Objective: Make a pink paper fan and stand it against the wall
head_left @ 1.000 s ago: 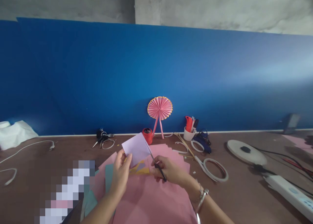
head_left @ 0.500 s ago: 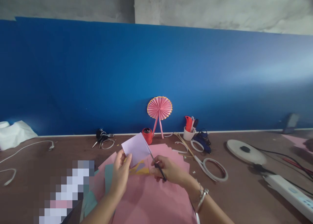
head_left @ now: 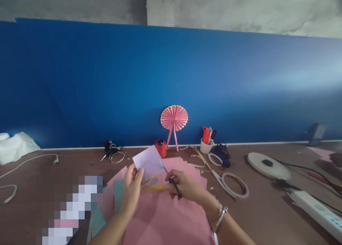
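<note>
Between thumb and fingers, my left hand (head_left: 133,188) grips a square of lilac paper (head_left: 148,162) by its lower left corner. My right hand (head_left: 184,186) is closed on black-handled scissors (head_left: 174,186). Their blades lie along the right edge of the lilac paper; whether they are parted I cannot tell. Under both hands spreads a stack of pink paper (head_left: 168,216), with teal sheets (head_left: 98,220) showing at its left. A yellow paper piece (head_left: 155,185) lies on the stack, partly hidden behind the lilac square.
A pink pleated paper fan (head_left: 174,118) leans on the blue wall beside a red tape roll (head_left: 160,148). Farther right stand a white pen cup (head_left: 205,146), a coiled white cable (head_left: 235,186), a round white pad (head_left: 268,166) and a power strip (head_left: 317,209). Keys (head_left: 109,150) lie left.
</note>
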Demonstrator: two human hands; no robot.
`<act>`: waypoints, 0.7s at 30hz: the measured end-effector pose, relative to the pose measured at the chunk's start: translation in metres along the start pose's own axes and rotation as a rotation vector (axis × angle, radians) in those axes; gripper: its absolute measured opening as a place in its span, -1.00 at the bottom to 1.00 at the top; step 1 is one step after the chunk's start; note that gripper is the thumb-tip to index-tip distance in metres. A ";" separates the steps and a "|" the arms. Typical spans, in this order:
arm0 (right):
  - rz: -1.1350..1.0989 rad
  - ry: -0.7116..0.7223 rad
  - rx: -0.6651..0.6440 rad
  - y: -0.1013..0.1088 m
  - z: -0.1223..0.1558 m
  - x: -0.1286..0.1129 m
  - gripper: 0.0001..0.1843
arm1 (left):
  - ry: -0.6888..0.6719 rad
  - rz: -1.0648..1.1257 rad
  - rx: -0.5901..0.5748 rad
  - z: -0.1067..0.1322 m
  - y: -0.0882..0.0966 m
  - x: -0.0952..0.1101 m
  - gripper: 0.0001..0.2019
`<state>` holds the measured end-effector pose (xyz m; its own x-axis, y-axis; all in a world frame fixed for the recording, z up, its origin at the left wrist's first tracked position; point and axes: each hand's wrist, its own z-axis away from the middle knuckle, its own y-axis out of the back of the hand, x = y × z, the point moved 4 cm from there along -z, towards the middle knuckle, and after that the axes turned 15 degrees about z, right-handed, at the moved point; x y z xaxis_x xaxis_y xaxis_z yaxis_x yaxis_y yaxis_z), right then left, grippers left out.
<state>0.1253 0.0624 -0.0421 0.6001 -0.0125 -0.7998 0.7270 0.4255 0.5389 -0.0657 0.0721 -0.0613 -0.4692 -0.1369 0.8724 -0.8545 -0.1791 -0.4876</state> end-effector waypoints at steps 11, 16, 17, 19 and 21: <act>0.016 0.003 -0.002 -0.001 -0.002 0.003 -0.61 | -0.003 0.004 0.001 0.000 -0.001 0.000 -0.52; 0.008 0.020 0.005 0.000 -0.002 0.002 -0.61 | 0.003 0.006 -0.001 0.001 -0.001 0.001 -0.53; 0.010 0.023 0.007 0.000 -0.002 0.002 -0.62 | 0.004 0.004 0.003 0.001 -0.001 0.001 -0.53; 0.014 0.027 0.009 0.000 -0.001 0.002 -0.63 | -0.001 -0.005 0.011 0.001 -0.001 0.002 -0.53; 0.011 0.025 0.008 0.000 -0.001 0.002 -0.63 | -0.010 -0.009 0.014 0.001 -0.001 0.002 -0.53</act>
<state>0.1259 0.0636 -0.0437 0.5994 0.0150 -0.8003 0.7232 0.4182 0.5496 -0.0656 0.0708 -0.0589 -0.4595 -0.1454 0.8762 -0.8551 -0.1941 -0.4807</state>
